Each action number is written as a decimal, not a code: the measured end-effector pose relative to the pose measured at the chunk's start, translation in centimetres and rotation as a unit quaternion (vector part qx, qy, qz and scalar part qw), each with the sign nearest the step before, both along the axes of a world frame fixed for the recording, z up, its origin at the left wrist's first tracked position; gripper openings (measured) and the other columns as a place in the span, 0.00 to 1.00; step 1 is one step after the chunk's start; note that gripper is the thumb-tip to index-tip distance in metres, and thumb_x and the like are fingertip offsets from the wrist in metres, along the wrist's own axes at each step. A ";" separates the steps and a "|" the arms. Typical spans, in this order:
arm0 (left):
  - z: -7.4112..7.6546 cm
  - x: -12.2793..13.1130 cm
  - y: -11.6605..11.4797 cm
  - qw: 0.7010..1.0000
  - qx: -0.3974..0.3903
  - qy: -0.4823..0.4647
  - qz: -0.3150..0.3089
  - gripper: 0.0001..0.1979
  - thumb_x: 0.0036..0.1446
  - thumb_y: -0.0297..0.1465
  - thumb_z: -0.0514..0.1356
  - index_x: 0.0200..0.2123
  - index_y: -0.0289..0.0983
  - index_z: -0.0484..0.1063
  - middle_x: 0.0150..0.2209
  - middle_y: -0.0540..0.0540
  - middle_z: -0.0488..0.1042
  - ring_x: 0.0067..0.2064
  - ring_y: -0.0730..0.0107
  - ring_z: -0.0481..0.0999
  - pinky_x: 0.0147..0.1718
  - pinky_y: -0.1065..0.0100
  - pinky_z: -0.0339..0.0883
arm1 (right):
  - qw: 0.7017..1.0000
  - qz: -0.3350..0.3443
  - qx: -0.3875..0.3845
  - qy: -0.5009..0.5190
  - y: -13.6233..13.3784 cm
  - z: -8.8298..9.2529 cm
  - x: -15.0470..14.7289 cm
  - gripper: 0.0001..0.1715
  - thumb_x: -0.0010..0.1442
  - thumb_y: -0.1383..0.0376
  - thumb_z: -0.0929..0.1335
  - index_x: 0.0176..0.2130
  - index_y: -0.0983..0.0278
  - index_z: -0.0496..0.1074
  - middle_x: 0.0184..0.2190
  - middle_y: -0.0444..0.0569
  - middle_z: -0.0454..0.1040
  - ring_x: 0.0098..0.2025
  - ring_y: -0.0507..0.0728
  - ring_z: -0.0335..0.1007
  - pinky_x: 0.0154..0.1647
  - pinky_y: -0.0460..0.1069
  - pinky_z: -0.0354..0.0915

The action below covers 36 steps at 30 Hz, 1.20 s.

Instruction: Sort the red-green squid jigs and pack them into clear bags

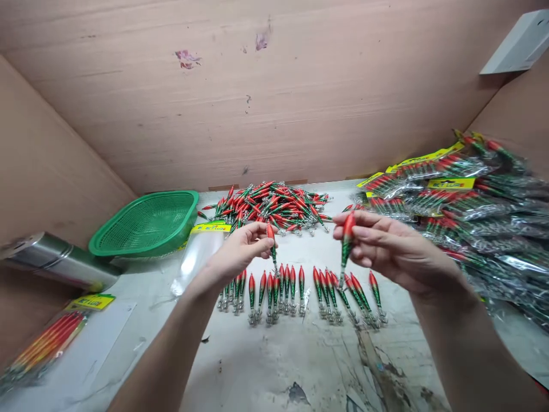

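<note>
Between thumb and fingers, my left hand (246, 249) pinches a red and green squid jig (271, 240), nose up and hooks down. Another squid jig (348, 237) of the same colours is gripped by my right hand (386, 243), also with its hooks pointing down. Both hands are above a row of squid jigs (293, 289) lying side by side on the table, red noses toward the back. Behind the hands rises a loose heap of squid jigs (274, 203). Clear plastic bags (201, 252) with yellow headers lie left of my left hand.
A green basket (143, 247) tilts at the back left beside a metal cylinder (60, 263). In front of them, a bag of orange-red lures (49, 343) lies on white paper (103, 337). Filled lure bags (467, 212) are piled on the right. Board walls (274, 114) enclose the table.
</note>
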<state>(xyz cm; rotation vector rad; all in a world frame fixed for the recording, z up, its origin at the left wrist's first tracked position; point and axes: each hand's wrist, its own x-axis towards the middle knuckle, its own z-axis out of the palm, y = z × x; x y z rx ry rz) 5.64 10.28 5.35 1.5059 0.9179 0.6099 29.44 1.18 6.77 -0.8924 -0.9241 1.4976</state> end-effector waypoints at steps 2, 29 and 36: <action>-0.4 -1.4 0.5 0.996 -0.002 0.092 -0.002 0.09 0.48 0.32 0.61 0.34 0.36 0.69 0.31 0.51 0.69 0.29 0.76 0.68 0.31 0.71 0.65 | 0.999 -0.042 0.006 -0.031 -0.6 0.7 0.6 0.15 0.48 0.65 0.75 0.39 0.62 0.78 0.33 0.49 0.76 0.24 0.47 0.63 0.21 0.41 0.63; -5.9 -2.0 -0.2 0.947 -0.025 0.319 0.015 0.20 0.40 0.22 0.61 0.41 0.36 0.67 0.20 0.54 0.70 0.24 0.65 0.75 0.25 0.68 0.67 | 0.999 0.030 0.019 -0.028 -4.7 0.8 -1.5 0.14 0.53 0.63 0.74 0.42 0.63 0.77 0.31 0.49 0.75 0.25 0.47 0.67 0.22 0.41 0.66; -0.8 0.3 -4.5 0.990 0.013 0.131 -0.053 0.17 0.52 0.36 0.62 0.45 0.37 0.70 0.35 0.46 0.75 0.37 0.65 0.75 0.36 0.66 0.66 | 0.998 0.067 -0.007 -0.022 -4.2 -0.7 -2.8 0.13 0.52 0.62 0.75 0.37 0.66 0.74 0.30 0.46 0.73 0.22 0.46 0.66 0.20 0.41 0.64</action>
